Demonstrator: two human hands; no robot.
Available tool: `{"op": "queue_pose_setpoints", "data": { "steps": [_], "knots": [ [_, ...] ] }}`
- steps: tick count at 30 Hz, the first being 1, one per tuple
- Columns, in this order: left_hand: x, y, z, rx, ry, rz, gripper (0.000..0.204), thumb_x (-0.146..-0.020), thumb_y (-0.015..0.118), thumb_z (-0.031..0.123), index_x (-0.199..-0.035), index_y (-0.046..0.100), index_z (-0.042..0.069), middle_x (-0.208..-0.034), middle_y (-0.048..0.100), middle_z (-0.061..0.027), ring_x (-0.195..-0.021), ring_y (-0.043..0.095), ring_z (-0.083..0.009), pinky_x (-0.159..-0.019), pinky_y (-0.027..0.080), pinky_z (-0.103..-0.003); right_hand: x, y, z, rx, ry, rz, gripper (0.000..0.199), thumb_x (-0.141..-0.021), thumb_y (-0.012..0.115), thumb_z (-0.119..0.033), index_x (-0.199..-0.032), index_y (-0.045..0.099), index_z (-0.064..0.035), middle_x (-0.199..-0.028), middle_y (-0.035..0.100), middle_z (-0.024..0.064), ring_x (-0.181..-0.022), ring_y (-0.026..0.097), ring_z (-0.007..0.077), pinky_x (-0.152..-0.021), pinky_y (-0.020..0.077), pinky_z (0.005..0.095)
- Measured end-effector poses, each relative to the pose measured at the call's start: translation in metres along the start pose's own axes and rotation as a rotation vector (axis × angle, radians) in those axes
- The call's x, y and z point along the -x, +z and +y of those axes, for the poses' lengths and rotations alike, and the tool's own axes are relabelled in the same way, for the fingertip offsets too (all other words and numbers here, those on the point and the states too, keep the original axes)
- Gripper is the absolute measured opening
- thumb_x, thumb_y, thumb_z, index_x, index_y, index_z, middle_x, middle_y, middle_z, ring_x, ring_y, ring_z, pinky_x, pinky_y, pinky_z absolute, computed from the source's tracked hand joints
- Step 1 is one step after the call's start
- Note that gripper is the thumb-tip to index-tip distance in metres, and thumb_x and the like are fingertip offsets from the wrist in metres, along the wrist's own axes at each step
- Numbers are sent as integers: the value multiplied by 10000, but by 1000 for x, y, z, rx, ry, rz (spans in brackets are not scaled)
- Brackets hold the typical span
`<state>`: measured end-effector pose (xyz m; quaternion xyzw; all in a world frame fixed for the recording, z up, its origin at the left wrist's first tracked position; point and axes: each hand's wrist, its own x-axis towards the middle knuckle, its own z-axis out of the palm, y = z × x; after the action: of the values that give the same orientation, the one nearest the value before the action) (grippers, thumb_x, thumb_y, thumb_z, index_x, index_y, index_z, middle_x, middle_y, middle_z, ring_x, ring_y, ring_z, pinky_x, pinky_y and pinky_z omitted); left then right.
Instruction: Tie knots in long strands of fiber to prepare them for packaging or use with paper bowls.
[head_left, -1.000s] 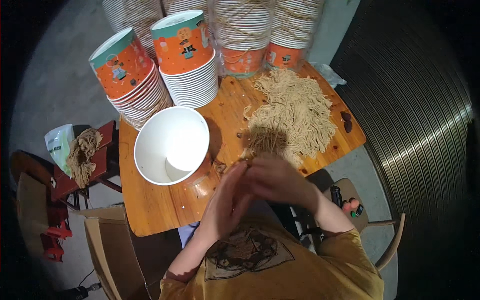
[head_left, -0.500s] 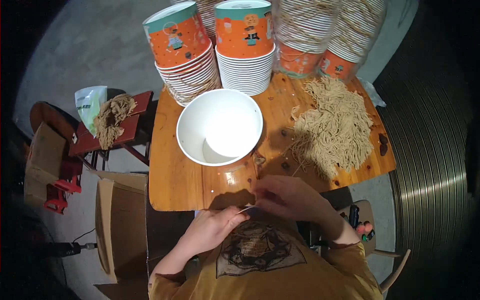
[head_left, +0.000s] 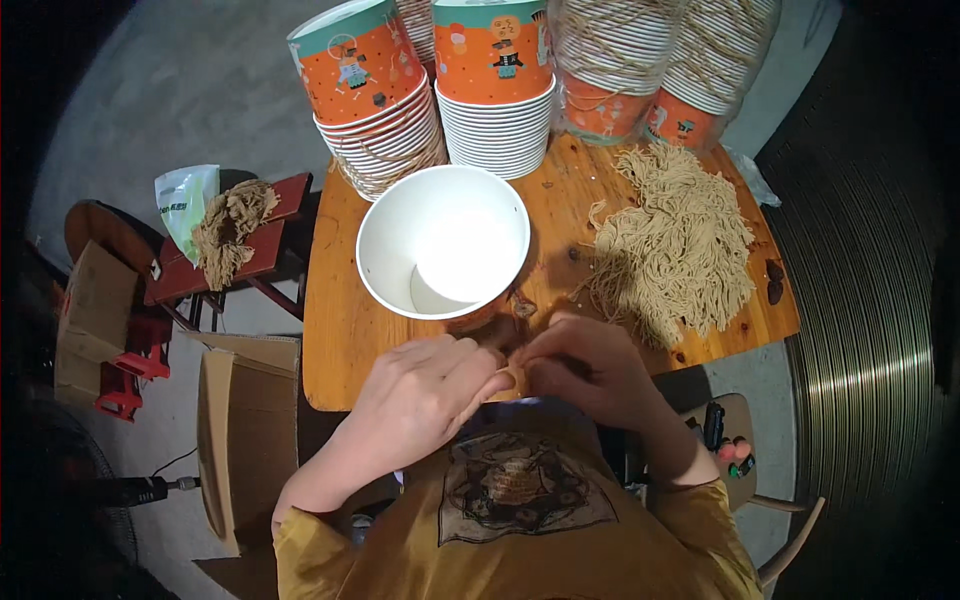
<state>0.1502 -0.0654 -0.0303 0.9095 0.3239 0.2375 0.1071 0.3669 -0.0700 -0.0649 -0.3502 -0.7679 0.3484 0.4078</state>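
- While the left hand and right hand nearly meet at lower centre, their fingers are curled; I cannot tell whether they grip anything.
- Mid-frame, a white bucket stands mouth-up on the wooden desk, no cord visible at its rim.
- Centre right, plenty of tan cord lies loose, apparently unused.
- Upper centre: bucket stacks, some apparently corded.
- Left of frame: red stool, grey floor.

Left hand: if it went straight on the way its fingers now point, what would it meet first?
Most likely the right hand, whose curled fingers sit directly ahead of the left hand. Depth is unclear from this one view, so I can't tell whether the hands already touch.
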Motion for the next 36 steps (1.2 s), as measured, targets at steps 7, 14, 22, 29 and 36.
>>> {"op": "queue_pose_setpoints", "data": {
  "steps": [7, 14, 22, 29, 36],
  "knots": [
    [-9, -1, -1, -100, 55, 43, 116, -829, 635, 151, -809, 562, 63, -683, 494, -53, -627, 559, -221, -561, 457, -351, 1, 2, 5, -368, 197, -1, 106, -904, 607, -145, -907, 577, -44, -765, 572, 22, -644, 516, 70, -570, 425, 239],
    [-15, -5, -3, -349, 109, -20, 131, -778, 640, 162, -843, 567, 75, -783, 508, -43, -689, 549, -189, -586, 443, -321, -9, 2, 1, -335, 215, -17, 105, -900, 605, -128, -908, 588, -25, -781, 567, 5, -652, 496, 44, -577, 406, 216],
    [-46, 20, -20, -65, -195, 122, 508, -807, 688, 358, -1073, 511, -38, -927, 585, -188, -814, 596, -369, -701, 485, -439, -14, 11, 26, -179, 197, 493, 49, -874, 607, -79, -866, 594, -31, -743, 532, -45, -677, 446, 26, -613, 376, 200],
    [-48, 6, -23, 86, -420, -94, 331, -831, 531, 112, -1144, 530, 5, -887, 641, -246, -856, 619, -405, -761, 484, -468, -24, 13, 48, -316, 202, 632, 52, -892, 591, -59, -847, 570, -44, -709, 507, -57, -643, 437, 13, -576, 370, 196],
    [0, -34, -36, 364, -626, 42, 306, -862, 527, 37, -1164, 485, 62, -798, 594, -114, -756, 607, -204, -697, 480, -334, -48, 50, 51, -464, 92, 413, 42, -915, 536, -11, -876, 535, -26, -710, 474, -70, -628, 416, -2, -569, 359, 171]
  ]
}}
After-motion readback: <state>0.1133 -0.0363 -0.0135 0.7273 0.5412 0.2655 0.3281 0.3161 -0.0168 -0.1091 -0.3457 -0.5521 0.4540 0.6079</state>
